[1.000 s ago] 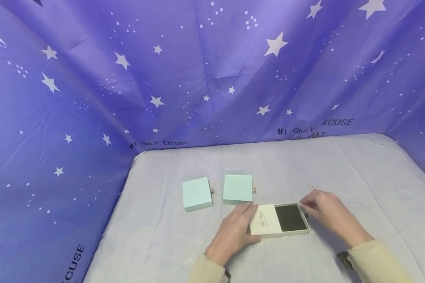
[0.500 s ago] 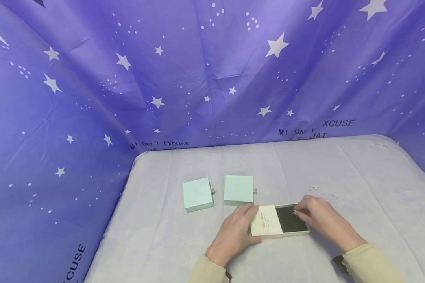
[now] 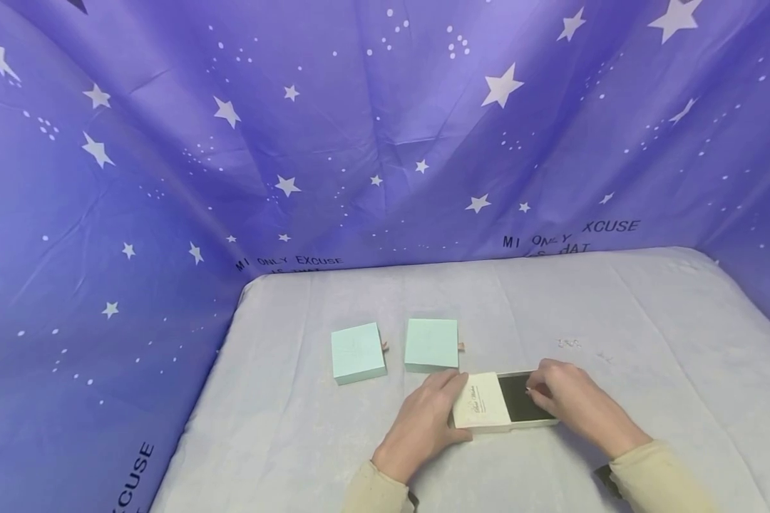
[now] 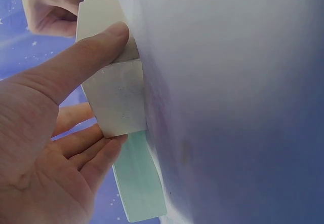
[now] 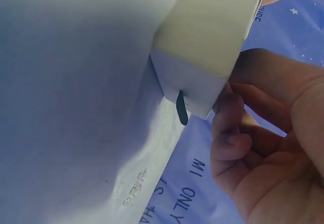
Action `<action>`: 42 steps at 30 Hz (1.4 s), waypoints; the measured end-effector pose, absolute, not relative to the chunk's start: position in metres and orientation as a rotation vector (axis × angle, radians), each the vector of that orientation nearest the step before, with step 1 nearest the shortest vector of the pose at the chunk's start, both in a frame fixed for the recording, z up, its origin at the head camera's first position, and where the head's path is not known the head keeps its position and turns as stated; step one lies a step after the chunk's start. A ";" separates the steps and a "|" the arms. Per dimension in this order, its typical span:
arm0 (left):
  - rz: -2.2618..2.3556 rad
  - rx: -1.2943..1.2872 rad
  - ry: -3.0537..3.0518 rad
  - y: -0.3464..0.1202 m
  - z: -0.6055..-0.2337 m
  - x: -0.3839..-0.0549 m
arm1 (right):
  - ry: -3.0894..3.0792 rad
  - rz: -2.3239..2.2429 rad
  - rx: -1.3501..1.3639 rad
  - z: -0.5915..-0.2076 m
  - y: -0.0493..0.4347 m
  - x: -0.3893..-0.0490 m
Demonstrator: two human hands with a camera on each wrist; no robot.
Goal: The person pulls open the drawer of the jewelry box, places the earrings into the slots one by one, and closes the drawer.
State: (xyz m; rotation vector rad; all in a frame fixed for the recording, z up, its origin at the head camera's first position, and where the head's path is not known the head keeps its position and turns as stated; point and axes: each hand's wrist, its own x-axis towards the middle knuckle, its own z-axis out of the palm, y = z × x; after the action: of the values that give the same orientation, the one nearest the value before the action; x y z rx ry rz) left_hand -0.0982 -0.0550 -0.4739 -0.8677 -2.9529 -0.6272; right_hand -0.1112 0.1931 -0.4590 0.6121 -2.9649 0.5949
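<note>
A cream drawer-style gift box [image 3: 485, 402] lies on the table, its drawer slid out to the right and showing a black lining [image 3: 520, 407]. My left hand [image 3: 420, 419] grips the box's left end; the left wrist view shows the thumb along the near side and fingers at the far side. Over the drawer, my right hand [image 3: 574, 399] pinches a tiny whitish item [image 3: 528, 390] between thumb and forefinger; its kind cannot be made out. A dark pull tab [image 5: 181, 108] sticks out of the drawer's end in the right wrist view.
Two mint-green boxes [image 3: 358, 353] with small ribbon tabs sit behind the left hand. Several small shiny jewellery-like pieces [image 3: 569, 343] lie beyond the right hand, with another small piece [image 3: 606, 357] to their right. A purple starry curtain [image 3: 372, 142] hangs along the table's back and left.
My right hand has moved left from the drawer's right edge to over the black lining, carrying the tiny item. The left hand and box have stayed in place.
</note>
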 end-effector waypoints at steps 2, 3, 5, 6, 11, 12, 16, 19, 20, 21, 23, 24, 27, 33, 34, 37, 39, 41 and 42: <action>-0.632 -0.872 -2.952 -0.055 -0.474 -0.098 | -2.945 0.591 0.624 -0.460 0.192 -0.111; -0.634 -0.875 -2.951 -0.055 -0.475 -0.098 | -2.937 0.587 0.632 -0.460 0.192 -0.111; -0.637 -0.879 -2.948 -0.055 -0.475 -0.098 | -2.930 0.581 0.639 -0.460 0.190 -0.111; -0.641 -0.881 -2.947 -0.055 -0.475 -0.099 | -2.927 0.576 0.641 -0.460 0.189 -0.110; -0.651 -0.874 -2.954 -0.055 -0.475 -0.100 | -2.948 0.568 0.636 -0.458 0.185 -0.110; -0.653 -0.872 -2.956 -0.055 -0.475 -0.100 | -2.954 0.563 0.634 -0.458 0.185 -0.111; -0.646 -0.873 -2.951 -0.055 -0.475 -0.101 | -2.964 0.546 0.645 -0.457 0.186 -0.113; -0.632 -0.878 -2.943 -0.056 -0.475 -0.102 | -2.964 0.532 0.663 -0.456 0.189 -0.114; -0.628 -0.878 -2.942 -0.056 -0.475 -0.101 | -2.971 0.532 0.668 -0.455 0.189 -0.114; -0.625 -0.879 -2.941 -0.057 -0.475 -0.101 | -2.980 0.531 0.670 -0.455 0.189 -0.114; -0.619 -0.881 -2.941 -0.057 -0.475 -0.101 | -2.991 0.518 0.676 -0.454 0.189 -0.114; -0.618 -0.882 -2.939 -0.058 -0.476 -0.100 | -2.994 0.508 0.677 -0.454 0.189 -0.114; -0.619 -0.889 -2.931 -0.058 -0.476 -0.100 | -2.975 0.466 0.697 -0.454 0.188 -0.114; -0.609 -0.892 -2.931 -0.058 -0.476 -0.098 | -2.938 0.437 0.729 -0.455 0.187 -0.113; -0.605 -0.893 -2.930 -0.058 -0.476 -0.098 | -2.932 0.435 0.730 -0.456 0.187 -0.113; -0.598 -0.899 -2.918 -0.058 -0.477 -0.098 | -2.905 0.436 0.730 -0.457 0.186 -0.114; -0.598 -0.905 -2.912 -0.058 -0.477 -0.099 | -2.880 0.441 0.739 -0.458 0.186 -0.114; -0.599 -0.907 -2.910 -0.058 -0.477 -0.099 | -2.860 0.451 0.739 -0.459 0.185 -0.114; -0.601 -0.908 -2.911 -0.058 -0.476 -0.099 | -2.854 0.454 0.739 -0.460 0.184 -0.114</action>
State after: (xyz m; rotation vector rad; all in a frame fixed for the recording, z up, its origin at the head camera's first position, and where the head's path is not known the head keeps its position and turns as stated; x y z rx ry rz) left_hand -0.0992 -0.0583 -0.4762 -0.9079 -2.9112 -0.6012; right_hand -0.1144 0.1845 -0.4601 0.7391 -2.8537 0.4538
